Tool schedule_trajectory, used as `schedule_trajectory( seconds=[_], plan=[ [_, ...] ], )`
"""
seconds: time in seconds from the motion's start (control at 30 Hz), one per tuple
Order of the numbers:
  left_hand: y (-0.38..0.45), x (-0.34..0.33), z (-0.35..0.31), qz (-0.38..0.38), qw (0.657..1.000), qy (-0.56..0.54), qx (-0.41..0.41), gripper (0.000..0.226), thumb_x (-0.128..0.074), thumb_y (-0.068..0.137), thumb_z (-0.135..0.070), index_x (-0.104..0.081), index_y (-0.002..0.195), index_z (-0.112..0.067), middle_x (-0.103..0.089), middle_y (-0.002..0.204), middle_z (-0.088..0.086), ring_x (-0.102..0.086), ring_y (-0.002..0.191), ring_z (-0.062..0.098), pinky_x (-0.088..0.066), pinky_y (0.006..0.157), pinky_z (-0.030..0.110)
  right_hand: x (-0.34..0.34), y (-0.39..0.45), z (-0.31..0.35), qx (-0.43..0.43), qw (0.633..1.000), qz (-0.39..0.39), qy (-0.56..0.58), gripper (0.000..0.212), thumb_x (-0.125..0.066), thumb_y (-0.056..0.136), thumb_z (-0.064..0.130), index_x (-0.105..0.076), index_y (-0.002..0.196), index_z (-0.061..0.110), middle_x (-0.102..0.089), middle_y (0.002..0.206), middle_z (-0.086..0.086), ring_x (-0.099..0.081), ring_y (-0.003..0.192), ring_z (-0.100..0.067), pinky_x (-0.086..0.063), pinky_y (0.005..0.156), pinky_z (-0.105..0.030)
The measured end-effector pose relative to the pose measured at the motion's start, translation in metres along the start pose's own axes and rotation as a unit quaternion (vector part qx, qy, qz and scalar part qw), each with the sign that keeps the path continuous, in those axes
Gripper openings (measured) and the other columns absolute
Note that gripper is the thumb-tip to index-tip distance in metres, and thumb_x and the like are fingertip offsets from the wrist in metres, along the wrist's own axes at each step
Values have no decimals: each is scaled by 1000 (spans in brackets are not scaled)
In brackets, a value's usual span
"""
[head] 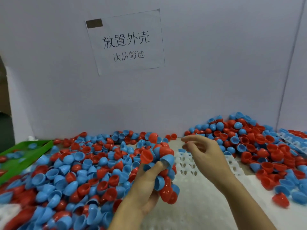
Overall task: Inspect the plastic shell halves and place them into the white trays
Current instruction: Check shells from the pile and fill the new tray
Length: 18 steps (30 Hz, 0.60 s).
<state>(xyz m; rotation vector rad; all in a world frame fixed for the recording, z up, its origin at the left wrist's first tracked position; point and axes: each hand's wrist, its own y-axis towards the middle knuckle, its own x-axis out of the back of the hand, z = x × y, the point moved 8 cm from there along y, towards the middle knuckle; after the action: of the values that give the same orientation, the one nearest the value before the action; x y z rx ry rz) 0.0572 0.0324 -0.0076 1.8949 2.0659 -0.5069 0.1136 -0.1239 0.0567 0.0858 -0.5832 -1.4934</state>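
Left hand (146, 185) grips glossy red, blue shell halves (162, 165); right hand (204, 153) loosely open, empty.

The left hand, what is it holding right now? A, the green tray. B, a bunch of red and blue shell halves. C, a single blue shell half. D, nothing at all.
B: the left hand has its fingers curled round a bunch of red and blue shell halves, lifted above the white tray, while the green tray lies untouched far to the left.
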Motion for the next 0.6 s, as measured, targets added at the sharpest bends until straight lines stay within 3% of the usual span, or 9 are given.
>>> schedule_trajectory(
  seconds=[0.13, 0.27, 0.43, 0.6],
  plan=[
    [6, 9, -13, 47, 998, 24, -25, 40, -84, 52, -29, -80, 89, -16, -68, 80, 7, -69, 73, 17, -54, 62, 34, -11, -9, -4, 9, 998, 17, 56, 23, -60, 97, 18, -71, 98, 38, -73, 95, 15, -66, 94, 0, -53, 65, -12],
    [8, 11, -16, 62, 995, 69, -37, 26, -78, 64, -22, -82, 89, -26, -74, 86, 3, -73, 78, 15, -57, 66, 30, -9, -7, 5, 21, 990, 32, 135, 20, -63, 95, 20, -72, 101, 38, -74, 99, 16, -67, 97, 0, -55, 74, -17],
    [-1, -15, -16, 153, 968, 194, -49, 34, -80, 68, -34, -77, 101, -35, -72, 94, -4, -70, 90, 12, -56, 77, 29, -25, -13, 12, 18, 982, 115, 146, 21, -64, 93, 22, -71, 103, 37, -73, 105, 12, -68, 104, -8, -59, 81, -26],
    [-7, -23, -19, 177, 952, 245, -46, 25, -72, 77, -24, -74, 99, -36, -71, 92, -7, -69, 90, 10, -57, 81, 26, -25, -15, 14, 9, 972, 141, 190, 21, -67, 78, 42, -76, 95, 35, -75, 101, 7, -70, 101, -11, -59, 77, -25]
  ],
)
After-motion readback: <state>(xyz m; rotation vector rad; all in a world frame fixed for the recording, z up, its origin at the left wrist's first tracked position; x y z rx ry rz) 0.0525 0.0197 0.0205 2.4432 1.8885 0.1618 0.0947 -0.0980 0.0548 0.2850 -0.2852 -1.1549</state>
